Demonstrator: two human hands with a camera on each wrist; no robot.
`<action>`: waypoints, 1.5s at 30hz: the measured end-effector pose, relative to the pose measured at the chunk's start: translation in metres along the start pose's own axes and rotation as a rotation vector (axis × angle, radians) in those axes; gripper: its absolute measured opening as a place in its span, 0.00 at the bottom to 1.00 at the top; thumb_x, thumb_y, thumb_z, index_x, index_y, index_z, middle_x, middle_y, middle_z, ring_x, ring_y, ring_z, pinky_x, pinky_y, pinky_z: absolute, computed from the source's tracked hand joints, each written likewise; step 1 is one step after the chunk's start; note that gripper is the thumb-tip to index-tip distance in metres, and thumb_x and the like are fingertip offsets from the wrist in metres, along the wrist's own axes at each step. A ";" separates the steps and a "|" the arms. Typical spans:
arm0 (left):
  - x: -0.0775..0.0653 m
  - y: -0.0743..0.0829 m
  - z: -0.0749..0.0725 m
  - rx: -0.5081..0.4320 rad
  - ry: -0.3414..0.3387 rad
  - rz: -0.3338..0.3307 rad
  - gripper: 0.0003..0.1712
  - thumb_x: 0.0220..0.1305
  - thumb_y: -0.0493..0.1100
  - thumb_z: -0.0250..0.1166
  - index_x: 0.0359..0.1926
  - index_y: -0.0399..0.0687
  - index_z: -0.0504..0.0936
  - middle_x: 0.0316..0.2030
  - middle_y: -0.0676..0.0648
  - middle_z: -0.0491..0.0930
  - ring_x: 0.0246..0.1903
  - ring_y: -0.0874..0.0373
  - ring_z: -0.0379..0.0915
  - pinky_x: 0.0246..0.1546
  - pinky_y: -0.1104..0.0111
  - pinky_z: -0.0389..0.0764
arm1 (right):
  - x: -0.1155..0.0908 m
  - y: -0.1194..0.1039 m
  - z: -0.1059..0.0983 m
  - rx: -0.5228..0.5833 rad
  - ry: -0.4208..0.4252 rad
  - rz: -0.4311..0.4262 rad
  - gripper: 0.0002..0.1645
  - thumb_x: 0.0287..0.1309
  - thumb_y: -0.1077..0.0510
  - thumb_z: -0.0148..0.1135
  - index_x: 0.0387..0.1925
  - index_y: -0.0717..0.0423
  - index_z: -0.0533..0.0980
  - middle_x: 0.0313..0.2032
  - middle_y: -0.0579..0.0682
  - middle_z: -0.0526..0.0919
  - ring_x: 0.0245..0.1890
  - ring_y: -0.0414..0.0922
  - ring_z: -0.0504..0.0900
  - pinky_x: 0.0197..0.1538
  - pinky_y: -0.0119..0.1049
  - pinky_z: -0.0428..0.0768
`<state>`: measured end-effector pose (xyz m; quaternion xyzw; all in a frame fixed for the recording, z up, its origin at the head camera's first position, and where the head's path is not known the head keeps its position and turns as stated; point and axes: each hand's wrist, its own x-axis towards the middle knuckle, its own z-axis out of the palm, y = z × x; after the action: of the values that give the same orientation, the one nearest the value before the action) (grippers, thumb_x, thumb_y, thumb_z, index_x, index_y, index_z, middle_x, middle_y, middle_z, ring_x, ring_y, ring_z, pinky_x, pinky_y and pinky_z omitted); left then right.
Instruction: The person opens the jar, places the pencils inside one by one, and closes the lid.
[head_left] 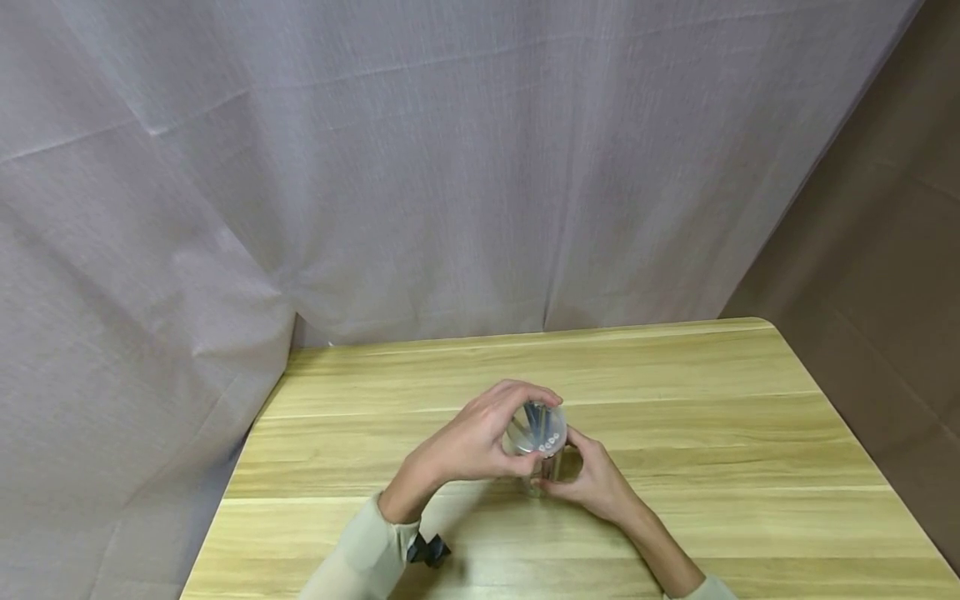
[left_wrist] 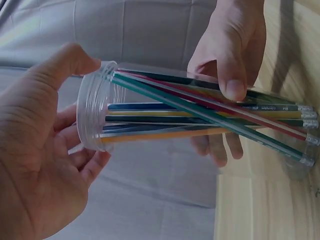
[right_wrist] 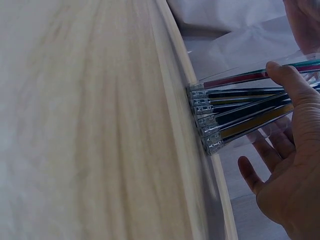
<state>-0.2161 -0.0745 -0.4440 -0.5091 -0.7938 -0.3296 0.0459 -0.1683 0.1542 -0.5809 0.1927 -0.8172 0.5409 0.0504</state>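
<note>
A clear plastic jar (head_left: 552, 465) stands upright between the two hands, its base on or just above the table; I cannot tell which. Several pencils (left_wrist: 200, 112) in green, red, blue and yellow lean inside it, metal-banded ends (right_wrist: 207, 120) toward the bottom. From above, my left hand (head_left: 480, 433) grips the clear round lid (head_left: 537, 427), thumb and fingers on opposite sides of its rim. White lettering shows on the lid top. My right hand (head_left: 592, 487) holds the jar body from the right, with the thumb along one wall and the fingers partly hidden behind it.
The wood-grain table (head_left: 712, 400) spreads around the hands on all sides. Grey cloth (head_left: 420, 183) hangs behind its far edge and at the left. A brown cloth (head_left: 870, 250) hangs at the right. A small black piece (head_left: 427, 550) sits by the left sleeve's cuff.
</note>
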 end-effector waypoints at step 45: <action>-0.005 0.003 0.003 0.128 0.010 -0.100 0.55 0.57 0.65 0.79 0.77 0.50 0.66 0.70 0.50 0.74 0.70 0.56 0.69 0.72 0.57 0.71 | 0.002 -0.001 0.000 0.011 -0.012 -0.014 0.50 0.49 0.53 0.87 0.71 0.57 0.73 0.62 0.50 0.85 0.65 0.50 0.79 0.74 0.60 0.68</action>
<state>-0.2108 -0.0756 -0.4471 -0.4630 -0.8375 -0.2828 0.0658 -0.1696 0.1536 -0.5794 0.2018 -0.8132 0.5437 0.0484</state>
